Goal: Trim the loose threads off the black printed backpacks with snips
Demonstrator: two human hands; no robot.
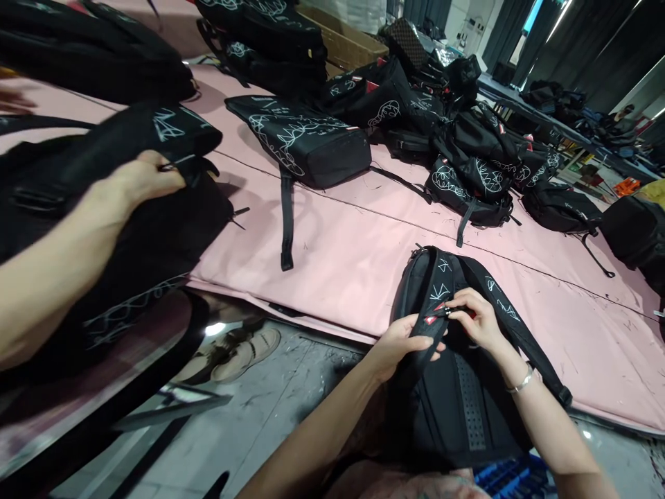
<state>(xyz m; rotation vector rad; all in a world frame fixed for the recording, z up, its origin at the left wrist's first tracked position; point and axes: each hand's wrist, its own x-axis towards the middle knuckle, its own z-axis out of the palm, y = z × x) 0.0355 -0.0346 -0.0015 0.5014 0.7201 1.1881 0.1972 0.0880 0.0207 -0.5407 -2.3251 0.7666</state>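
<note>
A black backpack (447, 416) leans at the pink table's edge in front of me, its back panel and shoulder straps turned up. My left hand (408, 339) is closed around one shoulder strap (439, 281), which has white scribble print and a small red label (430, 319). Right beside that label, my right hand (476, 317) pinches something small and dark against the strap; its kind is too small to tell. The other printed strap (503, 308) runs past my right wrist down to the table.
At the left, a co-worker's hand (150, 173) grips another black backpack (171, 222). A printed backpack (332, 152) lies mid-table on the pink cover (332, 242), with several more heaped behind it (467, 180). A cardboard box (343, 38) stands at the back.
</note>
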